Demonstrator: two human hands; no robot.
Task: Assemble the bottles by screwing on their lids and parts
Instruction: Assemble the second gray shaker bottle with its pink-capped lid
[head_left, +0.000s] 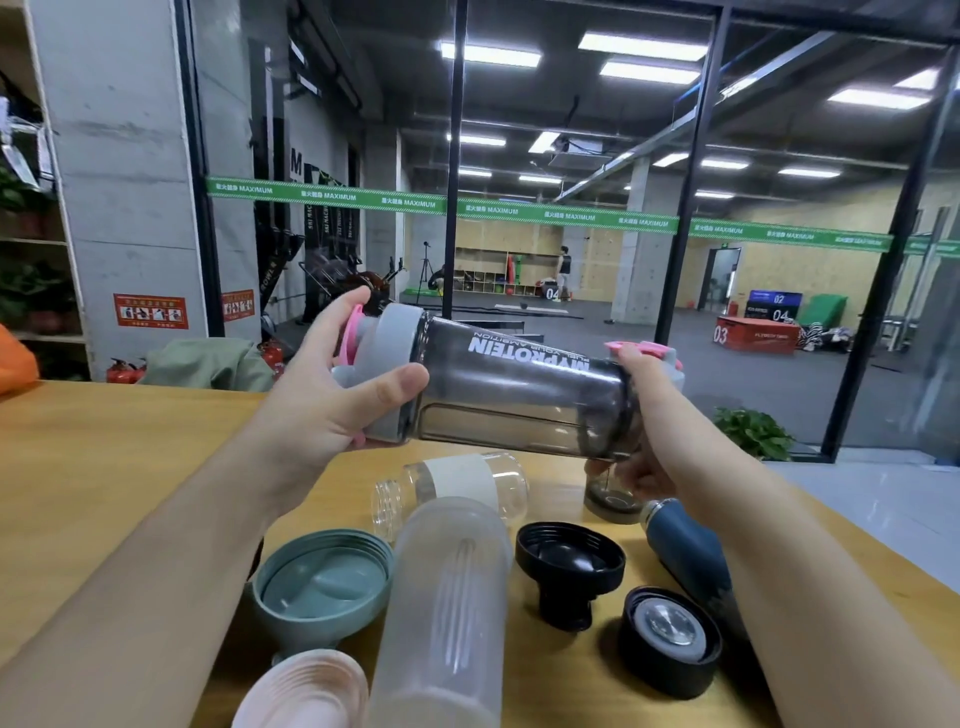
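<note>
Two grips: left hand (332, 395), right hand (636, 415), one smoky shaker bottle (519, 395)

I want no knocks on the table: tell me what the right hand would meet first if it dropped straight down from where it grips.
Probably the small smoky cup standing on the table right under the right hand, though depth is hard to judge.

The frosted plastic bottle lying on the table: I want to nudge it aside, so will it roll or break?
The frosted plastic bottle lies on its side and looks round, so it would probably roll. It looks empty, hence likely light. Being plastic, it seems unlikely to crack, though the green lid beside it may block it.
</note>
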